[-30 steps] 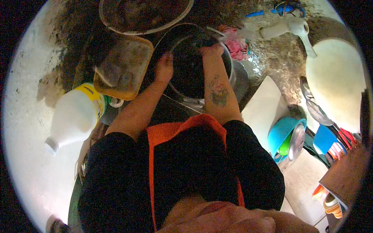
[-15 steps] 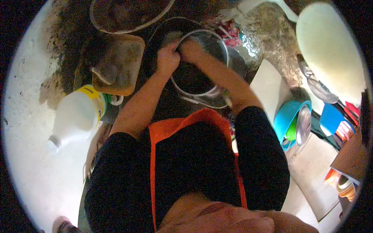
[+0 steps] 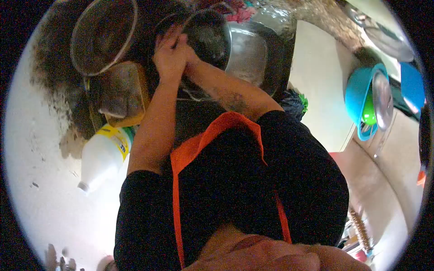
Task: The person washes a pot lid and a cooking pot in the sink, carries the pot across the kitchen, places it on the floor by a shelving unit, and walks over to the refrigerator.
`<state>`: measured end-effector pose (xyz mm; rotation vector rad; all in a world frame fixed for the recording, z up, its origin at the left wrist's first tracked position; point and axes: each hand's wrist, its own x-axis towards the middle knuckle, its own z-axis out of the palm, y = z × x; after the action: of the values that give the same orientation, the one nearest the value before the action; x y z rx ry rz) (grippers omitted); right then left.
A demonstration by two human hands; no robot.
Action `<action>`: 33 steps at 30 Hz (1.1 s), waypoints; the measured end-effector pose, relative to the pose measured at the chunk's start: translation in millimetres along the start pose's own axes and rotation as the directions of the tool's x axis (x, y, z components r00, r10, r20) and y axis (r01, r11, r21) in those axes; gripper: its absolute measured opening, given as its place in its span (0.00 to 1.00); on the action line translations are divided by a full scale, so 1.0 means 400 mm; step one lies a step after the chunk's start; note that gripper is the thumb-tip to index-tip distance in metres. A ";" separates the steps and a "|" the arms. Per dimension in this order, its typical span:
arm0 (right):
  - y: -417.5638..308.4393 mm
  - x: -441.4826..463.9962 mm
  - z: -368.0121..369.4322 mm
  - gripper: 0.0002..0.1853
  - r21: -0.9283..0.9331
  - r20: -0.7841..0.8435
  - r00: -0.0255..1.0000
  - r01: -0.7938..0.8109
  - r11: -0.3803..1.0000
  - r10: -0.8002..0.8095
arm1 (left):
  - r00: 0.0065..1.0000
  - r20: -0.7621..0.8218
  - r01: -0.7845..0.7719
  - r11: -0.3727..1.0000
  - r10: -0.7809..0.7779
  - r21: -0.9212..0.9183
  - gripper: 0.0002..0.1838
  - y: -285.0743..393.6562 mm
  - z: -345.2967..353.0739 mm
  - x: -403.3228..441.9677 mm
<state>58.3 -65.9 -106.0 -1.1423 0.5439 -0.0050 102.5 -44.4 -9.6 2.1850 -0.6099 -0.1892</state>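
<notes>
A round dark pot (image 3: 208,40) with a pale rim is tilted in the dim area at the top of the head view. At its left rim, my left hand (image 3: 168,61) appears to grip the edge, its fingers dim and partly blurred. My right hand (image 3: 189,56) lies against the left one, reaching from the right across the near side of the pot. Its fingers are hidden, so anything in them cannot be made out. Just right of the pot is a wet, shiny metal basin (image 3: 247,56).
On the left are a large round vessel (image 3: 74,43), a yellowish rectangular tub (image 3: 142,92) and a white jug (image 3: 101,156) with a yellow label. A dark bag (image 3: 291,105), a pale counter (image 3: 318,77) and a turquoise bowl (image 3: 357,97) with a metal lid (image 3: 382,101) are to the right.
The pot and both hands have shifted left and up in view, partly with the head's turn. My right hand has come from inside the pot to its left side, against my left hand.
</notes>
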 end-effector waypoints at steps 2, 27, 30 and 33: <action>0.003 -0.034 -0.026 0.17 0.002 0.035 0.998 0.042 0.999 -0.043 | 0.998 -0.003 -0.065 0.998 0.065 0.011 0.16 -0.013 0.000 -0.002; 0.155 0.114 -0.128 0.18 -0.978 0.005 0.979 0.047 0.203 -0.204 | 0.991 -0.028 0.122 0.983 -0.127 -0.138 0.17 -0.008 -0.041 0.001; 0.240 0.118 -0.011 0.18 -0.815 0.231 0.925 0.354 0.459 -0.304 | 0.983 -0.012 0.178 0.971 -0.182 -0.159 0.17 0.005 -0.052 -0.010; 0.214 0.221 -0.045 0.19 -0.829 0.182 0.901 0.356 0.431 -0.394 | 0.994 -0.023 0.105 0.990 -0.107 -0.095 0.17 -0.011 -0.043 -0.014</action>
<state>105.1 -68.7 -221.1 -2.2561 0.2850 -0.1703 104.9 -27.5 -2.4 2.1272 -0.4606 -0.2386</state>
